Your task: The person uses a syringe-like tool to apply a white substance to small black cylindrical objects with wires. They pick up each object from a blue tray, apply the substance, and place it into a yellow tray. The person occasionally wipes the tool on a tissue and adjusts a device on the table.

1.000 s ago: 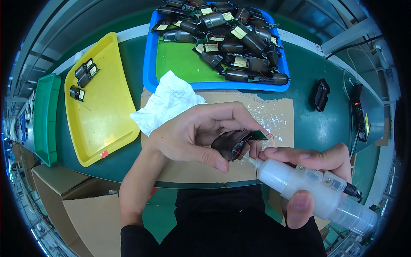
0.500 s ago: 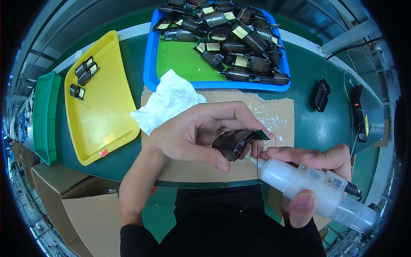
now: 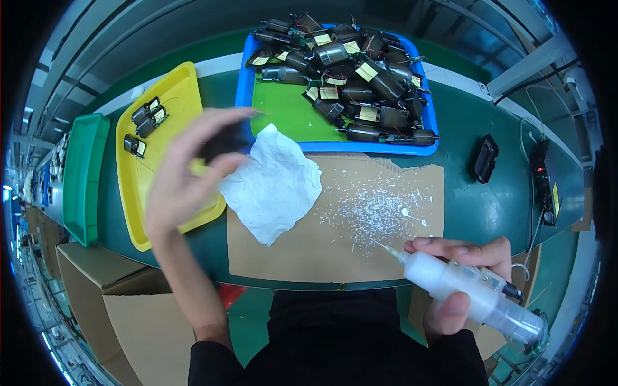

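Note:
My left hand [image 3: 187,170], smeared by motion, is over the right side of the yellow tray [image 3: 161,212]. Between its thumb and fingers is a black plastic housing [image 3: 225,143], blurred too. In my right hand [image 3: 473,276] lies a glue dispensing syringe [image 3: 444,276], a fat translucent barrel filled with white. Its thin needle tip points up and left, over the cardboard sheet [image 3: 290,257]. White specks and strings of glue [image 3: 376,215] are scattered on the cardboard. A crumpled white tissue [image 3: 277,183] rests on the sheet's left part, near my left hand.
Several black housings with wires [image 3: 380,83] are heaped in a blue tray [image 3: 241,128] at the back. Small black parts [image 3: 149,119] sit in the yellow tray. A green bin [image 3: 84,186] stands far left. A black case piece [image 3: 486,157] and a black controller [image 3: 544,183] are at right.
My left hand has carried the black housing away from the needle, left toward the yellow tray. My right hand keeps the syringe at nearly the same place.

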{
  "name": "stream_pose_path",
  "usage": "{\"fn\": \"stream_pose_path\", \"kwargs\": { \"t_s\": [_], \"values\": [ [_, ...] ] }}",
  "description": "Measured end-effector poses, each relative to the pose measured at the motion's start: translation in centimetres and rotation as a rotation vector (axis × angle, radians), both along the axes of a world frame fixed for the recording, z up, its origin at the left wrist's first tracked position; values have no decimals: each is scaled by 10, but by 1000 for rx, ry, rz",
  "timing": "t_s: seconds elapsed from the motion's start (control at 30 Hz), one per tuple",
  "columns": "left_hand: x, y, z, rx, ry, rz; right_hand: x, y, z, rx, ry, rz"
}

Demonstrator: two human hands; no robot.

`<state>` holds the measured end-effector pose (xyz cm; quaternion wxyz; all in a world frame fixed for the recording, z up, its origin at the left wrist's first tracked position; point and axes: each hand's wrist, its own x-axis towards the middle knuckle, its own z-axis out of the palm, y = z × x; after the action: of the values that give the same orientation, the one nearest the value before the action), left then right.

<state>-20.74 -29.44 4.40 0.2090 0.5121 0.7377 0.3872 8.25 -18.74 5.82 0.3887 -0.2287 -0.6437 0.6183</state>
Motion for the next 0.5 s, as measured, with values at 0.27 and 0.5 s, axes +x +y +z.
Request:
{"fn": "stream_pose_path", "kwargs": {
  "t_s": [0.27,0.5],
  "values": [
    [-42,24,-7,32,561,102,8,21,-18,68,87,164],
    [-39,117,-60,-62,963,-37,1,14,-12,7,91,85]
  ]
}}
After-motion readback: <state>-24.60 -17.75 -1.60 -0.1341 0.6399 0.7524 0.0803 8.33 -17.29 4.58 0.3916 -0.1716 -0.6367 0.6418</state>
